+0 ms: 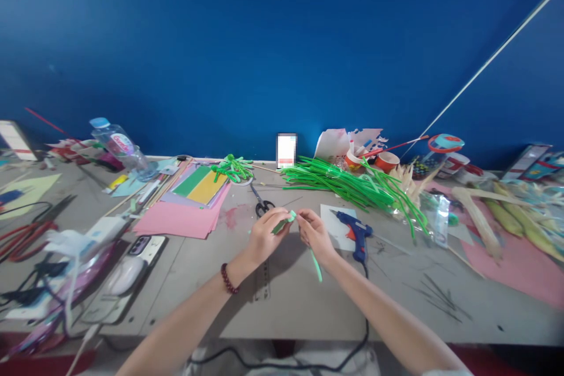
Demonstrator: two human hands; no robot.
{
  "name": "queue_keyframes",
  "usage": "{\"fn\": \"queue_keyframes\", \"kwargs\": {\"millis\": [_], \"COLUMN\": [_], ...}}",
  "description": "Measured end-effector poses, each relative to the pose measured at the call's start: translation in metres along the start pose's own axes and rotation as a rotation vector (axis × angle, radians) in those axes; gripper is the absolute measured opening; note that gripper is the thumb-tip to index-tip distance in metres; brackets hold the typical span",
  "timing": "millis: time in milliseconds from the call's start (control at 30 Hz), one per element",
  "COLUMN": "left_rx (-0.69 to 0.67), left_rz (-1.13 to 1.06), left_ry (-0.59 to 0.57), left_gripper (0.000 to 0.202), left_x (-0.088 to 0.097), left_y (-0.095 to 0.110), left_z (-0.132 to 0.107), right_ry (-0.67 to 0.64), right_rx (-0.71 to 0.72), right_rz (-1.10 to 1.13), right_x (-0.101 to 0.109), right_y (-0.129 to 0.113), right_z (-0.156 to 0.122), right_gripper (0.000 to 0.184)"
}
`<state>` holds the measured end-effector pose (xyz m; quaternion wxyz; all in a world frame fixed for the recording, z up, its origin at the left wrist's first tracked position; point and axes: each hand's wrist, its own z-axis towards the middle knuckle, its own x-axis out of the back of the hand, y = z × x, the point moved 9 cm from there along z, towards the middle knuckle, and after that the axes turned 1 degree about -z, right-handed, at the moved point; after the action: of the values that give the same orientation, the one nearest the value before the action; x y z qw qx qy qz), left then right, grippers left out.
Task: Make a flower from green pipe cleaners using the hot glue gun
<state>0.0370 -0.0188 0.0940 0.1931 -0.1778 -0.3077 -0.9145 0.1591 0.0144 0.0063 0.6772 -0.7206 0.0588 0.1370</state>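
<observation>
Both my hands meet over the middle of the grey table (286,305). My left hand (263,237), with a dark red bead bracelet (229,279) on its wrist, pinches one end of a light green paper strip (286,221). My right hand (314,235) is closed on the same strip, whose tail (316,264) hangs down below that hand. A blue hot glue gun (356,234) lies just right of my right hand on a pale sheet. Black scissors (262,205) lie just behind my left hand.
A heap of green pipe cleaners (352,185) lies behind to the right, beside orange cups (386,160). Pink and coloured paper sheets (185,211) lie at the left, with a water bottle (123,148), a phone (145,247) and cables. Corn husks (497,211) sit far right.
</observation>
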Motion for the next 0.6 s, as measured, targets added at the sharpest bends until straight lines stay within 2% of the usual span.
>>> {"fn": "queue_keyframes", "kwargs": {"millis": [167, 300, 400, 600], "left_rx": [-0.061, -0.062, -0.037, -0.042], "left_rz": [0.056, 0.05, 0.022, -0.025], "left_ry": [-0.016, -0.029, -0.033, -0.03], "left_gripper": [0.014, 0.013, 0.012, 0.01], "left_x": [-0.001, -0.002, -0.002, -0.001], "left_y": [0.004, 0.003, 0.0, 0.001], "left_z": [-0.001, -0.001, -0.002, -0.002], "right_ry": [0.017, 0.029, -0.004, -0.026], "right_rx": [0.081, 0.329, 0.457, 0.538], "right_rz": [-0.179, -0.466, -0.679, -0.874], "right_x": [0.003, -0.002, -0.009, -0.015], "right_y": [-0.008, -0.034, -0.044, -0.049], "right_z": [-0.002, -0.011, -0.018, -0.024], "right_gripper": [0.034, 0.022, 0.023, 0.028]}}
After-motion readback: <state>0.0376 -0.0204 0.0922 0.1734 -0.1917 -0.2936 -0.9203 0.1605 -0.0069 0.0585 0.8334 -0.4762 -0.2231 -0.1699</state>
